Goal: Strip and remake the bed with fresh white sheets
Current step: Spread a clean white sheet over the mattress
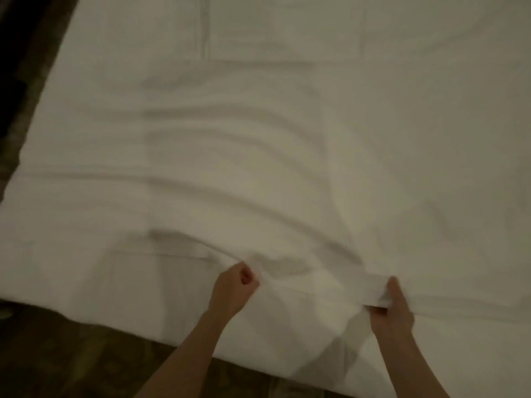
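Running down the left edge and across the bottom of the view was a dark patterned floor (pixel 66 360), its detail lost in dim light and blur. A white sheet (pixel 258 156) covered nearly everything else, spread flat over the bed, soft and matte, with long shallow ripples curving across its middle and straight fold creases near the top. Its near edge hung over the side of the bed toward the floor. The left hand (pixel 234 285) was curled into a fist, gripping a gathered bunch of the sheet close to that edge. Between the two hands the cloth puckered into small crumpled folds. The right hand (pixel 392 307) pinched a flat, band-like hem of the sheet, thumb beneath and fingers laid over the top.
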`<state>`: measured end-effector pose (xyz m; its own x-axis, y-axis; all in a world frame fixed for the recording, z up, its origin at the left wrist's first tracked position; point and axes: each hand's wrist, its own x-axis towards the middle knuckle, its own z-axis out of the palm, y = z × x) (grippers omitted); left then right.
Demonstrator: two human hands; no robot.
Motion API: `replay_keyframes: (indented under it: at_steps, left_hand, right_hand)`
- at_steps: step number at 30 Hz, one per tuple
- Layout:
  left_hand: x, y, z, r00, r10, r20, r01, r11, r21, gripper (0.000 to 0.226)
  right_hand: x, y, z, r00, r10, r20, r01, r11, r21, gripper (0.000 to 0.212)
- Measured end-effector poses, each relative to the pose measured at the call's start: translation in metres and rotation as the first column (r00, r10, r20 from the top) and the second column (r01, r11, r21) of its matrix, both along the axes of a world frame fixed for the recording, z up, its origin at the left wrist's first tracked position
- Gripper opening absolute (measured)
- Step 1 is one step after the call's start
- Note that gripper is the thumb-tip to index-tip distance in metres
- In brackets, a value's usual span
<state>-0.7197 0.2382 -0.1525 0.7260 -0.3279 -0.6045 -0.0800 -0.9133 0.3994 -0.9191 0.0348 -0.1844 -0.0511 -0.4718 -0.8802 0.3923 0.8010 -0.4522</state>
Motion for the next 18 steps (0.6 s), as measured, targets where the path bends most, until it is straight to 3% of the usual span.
replay_keyframes:
  at_steps: [1, 2, 4, 6, 9, 10, 13, 15, 18]
  left_hand:
    - [0.011, 0.011, -0.001, 0.980, 0.194, -0.043, -0.195, 0.980, -0.029, 0.005]
    - [0.021, 0.023, -0.002, 0.904, 0.407, -0.130, -0.419, 0.905, -0.072, 0.008]
    - [0.041, 0.041, -0.004, 0.582, 0.711, -0.395, -0.806, 0.568, -0.165, 0.013]
    - [0.059, 0.052, -0.001, 0.292, 0.757, -0.585, -0.956, 0.226, -0.185, 0.015]
    - [0.086, 0.058, -0.010, 0.089, 0.681, -0.727, -0.976, -0.087, -0.201, 0.022]
    - [0.094, 0.056, -0.014, 0.056, 0.655, -0.753, -0.969, -0.147, -0.199, 0.024]
    - [0.106, 0.059, -0.027, 0.000, 0.633, -0.774, -0.950, -0.242, -0.198, 0.036]
    - [0.101, 0.071, -0.030, -0.019, 0.663, -0.748, -0.945, -0.257, -0.204, 0.036]
    - [0.094, 0.094, -0.030, -0.038, 0.658, -0.752, -0.951, -0.255, -0.175, 0.020]
  right_hand:
    - [0.004, 0.007, -0.001, 1.000, 0.015, 0.020, -0.015, 1.000, 0.012, 0.010]
    - [0.008, 0.016, -0.003, 0.999, 0.017, 0.039, -0.019, 0.999, 0.029, 0.025]
    - [0.024, 0.035, -0.001, 0.994, 0.015, 0.105, -0.021, 0.998, 0.052, 0.054]
    - [0.053, 0.054, 0.005, 0.977, 0.095, 0.190, -0.112, 0.991, 0.077, 0.069]
    - [0.103, 0.088, 0.015, 0.950, 0.128, 0.285, -0.168, 0.978, 0.121, 0.029]
    - [0.118, 0.098, 0.013, 0.945, 0.141, 0.295, -0.187, 0.973, 0.134, 0.023]
    - [0.151, 0.122, 0.007, 0.945, 0.197, 0.261, -0.237, 0.962, 0.132, 0.032]
    - [0.155, 0.130, 0.003, 0.970, 0.164, 0.179, -0.189, 0.973, 0.130, 0.031]
    - [0.147, 0.136, 0.005, 0.985, 0.132, 0.108, -0.148, 0.977, 0.155, 0.020]
